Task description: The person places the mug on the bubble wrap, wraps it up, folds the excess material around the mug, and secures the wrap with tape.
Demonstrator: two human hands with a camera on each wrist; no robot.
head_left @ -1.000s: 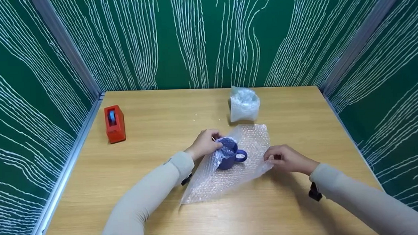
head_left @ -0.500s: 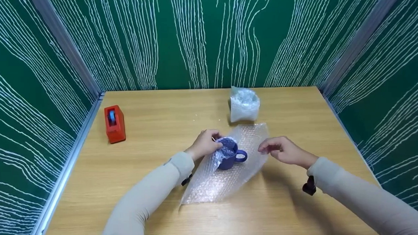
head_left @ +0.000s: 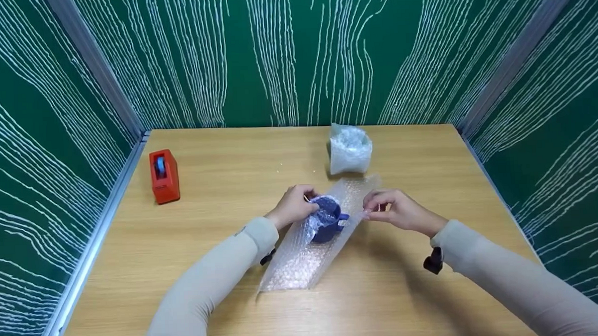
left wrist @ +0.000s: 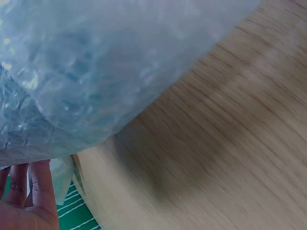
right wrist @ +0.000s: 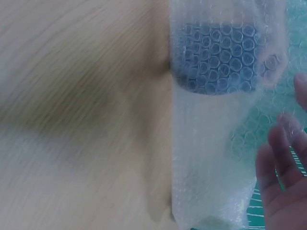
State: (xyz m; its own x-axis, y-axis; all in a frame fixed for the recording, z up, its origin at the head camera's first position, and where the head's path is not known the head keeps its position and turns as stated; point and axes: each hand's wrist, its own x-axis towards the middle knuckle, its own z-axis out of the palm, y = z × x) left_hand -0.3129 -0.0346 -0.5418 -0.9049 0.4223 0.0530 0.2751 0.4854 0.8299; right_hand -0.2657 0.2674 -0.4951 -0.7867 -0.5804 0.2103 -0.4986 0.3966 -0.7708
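A dark blue mug [head_left: 326, 232] stands upright on a sheet of bubble wrap [head_left: 291, 270], one side of which is folded over its left rim and into its mouth. My left hand [head_left: 294, 206] grips that rim through the folded wrap, thumb on the inner side. To the right of the mug, my right hand [head_left: 401, 210] pinches the sheet's right edge, raised in front of the handle. The right wrist view shows the mug's body through the lifted wrap [right wrist: 206, 143]. In the left wrist view, wrap [left wrist: 120, 57] covers the mug, with left-hand fingers [left wrist: 42, 184] below it.
A bundle in bubble wrap [head_left: 350, 151] stands behind the mug, near the table's back edge. At the far left is a red tape dispenser [head_left: 165, 180] with a blue roll core. Green panels with white lines enclose the table [head_left: 229, 155] at the back and sides.
My right hand has moved left and slightly up, bringing the sheet's right edge toward the mug and partly over its handle. My left hand stays at the rim.
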